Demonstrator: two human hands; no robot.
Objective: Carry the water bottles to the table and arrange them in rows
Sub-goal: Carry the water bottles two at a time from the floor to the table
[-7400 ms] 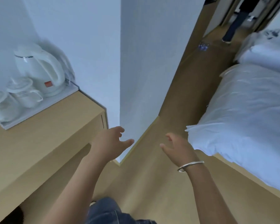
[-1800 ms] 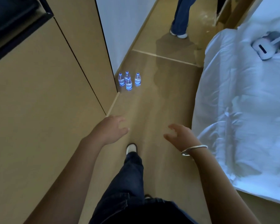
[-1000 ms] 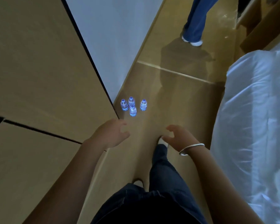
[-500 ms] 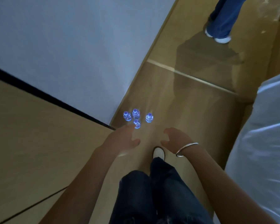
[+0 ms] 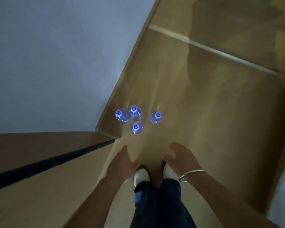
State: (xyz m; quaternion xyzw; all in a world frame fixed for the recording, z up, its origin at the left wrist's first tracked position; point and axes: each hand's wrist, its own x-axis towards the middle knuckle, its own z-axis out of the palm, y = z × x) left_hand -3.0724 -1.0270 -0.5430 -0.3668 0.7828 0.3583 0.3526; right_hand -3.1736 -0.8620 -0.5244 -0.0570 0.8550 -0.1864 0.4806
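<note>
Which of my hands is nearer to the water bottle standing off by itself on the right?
Right. The right hand hangs below the lone bottle and slightly right of it. The left hand sits below and further left, under the other three bottles. Neither touches any bottle.

There are four water bottles [image 5: 136, 118] standing on the floor [image 5: 204, 99], two hands, the left hand [image 5: 123, 163] and the right hand [image 5: 181, 157], two white shoes [image 5: 141, 176] and one bracelet [image 5: 191, 174].
</note>
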